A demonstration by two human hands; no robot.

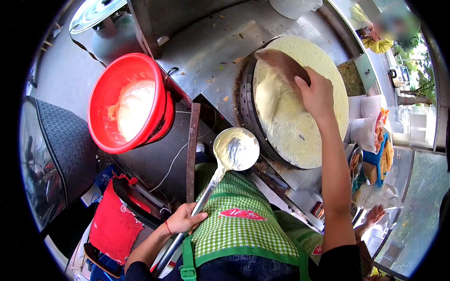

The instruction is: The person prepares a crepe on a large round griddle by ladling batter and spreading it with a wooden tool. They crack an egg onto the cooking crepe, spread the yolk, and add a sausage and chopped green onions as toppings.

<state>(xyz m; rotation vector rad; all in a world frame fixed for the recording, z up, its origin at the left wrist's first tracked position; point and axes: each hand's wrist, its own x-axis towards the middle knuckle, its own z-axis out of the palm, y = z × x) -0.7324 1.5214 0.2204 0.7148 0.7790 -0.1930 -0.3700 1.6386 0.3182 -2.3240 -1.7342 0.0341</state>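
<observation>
My right hand grips a brown wooden batter spreader, blurred by motion, over a round griddle. Pale yellow batter lies in a thicker mound beneath the spreader, and a thin layer coats much of the griddle's surface. In my left hand is the metal handle of a large ladle. Its bowl, smeared with batter, hangs in front of my green checked apron, to the left of the griddle. Left of the ladle, a red plastic bucket holds more pale batter.
A metal counter with scattered crumbs surrounds the griddle. Beyond my right arm are a white tub of eggs, a blue tray and another person's hand near a plastic bag. A rusty metal bar stands beside the bucket.
</observation>
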